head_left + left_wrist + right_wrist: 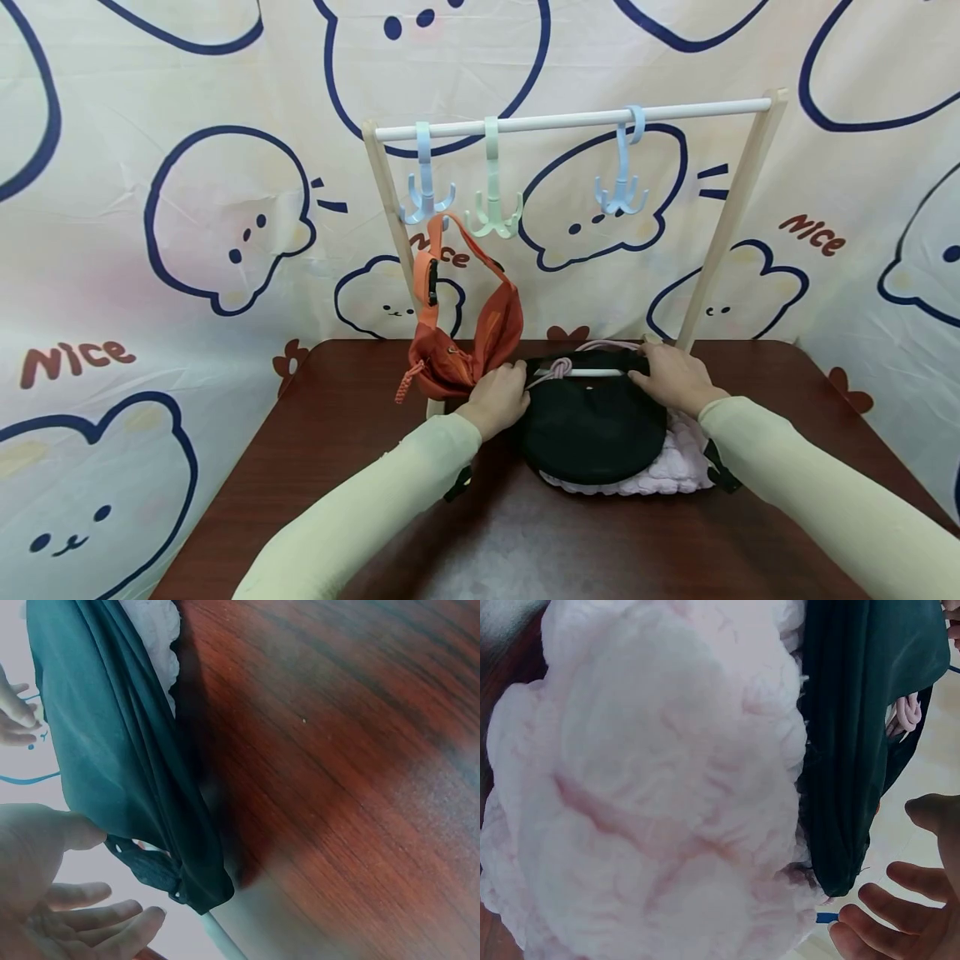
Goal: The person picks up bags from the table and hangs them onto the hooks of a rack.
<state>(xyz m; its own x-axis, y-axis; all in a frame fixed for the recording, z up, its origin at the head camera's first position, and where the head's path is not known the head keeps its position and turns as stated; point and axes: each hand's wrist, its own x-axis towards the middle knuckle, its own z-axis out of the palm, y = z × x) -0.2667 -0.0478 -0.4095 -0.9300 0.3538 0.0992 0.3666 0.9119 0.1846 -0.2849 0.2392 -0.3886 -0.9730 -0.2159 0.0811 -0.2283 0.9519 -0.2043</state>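
Head view: beside the left hand (497, 400), a crinkled orange bag (452, 367) is hung from a blue hook (425, 200). The black bag (592, 433), rounded and smoothly folded, is set between both hands, against fluffy plush (686, 458); it is touched by the left thumb, fingers loosely spread. Judged light and limp, it is best gripped at both upper corners. By the right hand (675, 379), fingers parted, nothing is pinched.

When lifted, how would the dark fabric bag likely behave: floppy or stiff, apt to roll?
The dark fabric bag would probably flop, since its cloth creases into long folds. With its broad, slack body, it seems unlikely to roll.
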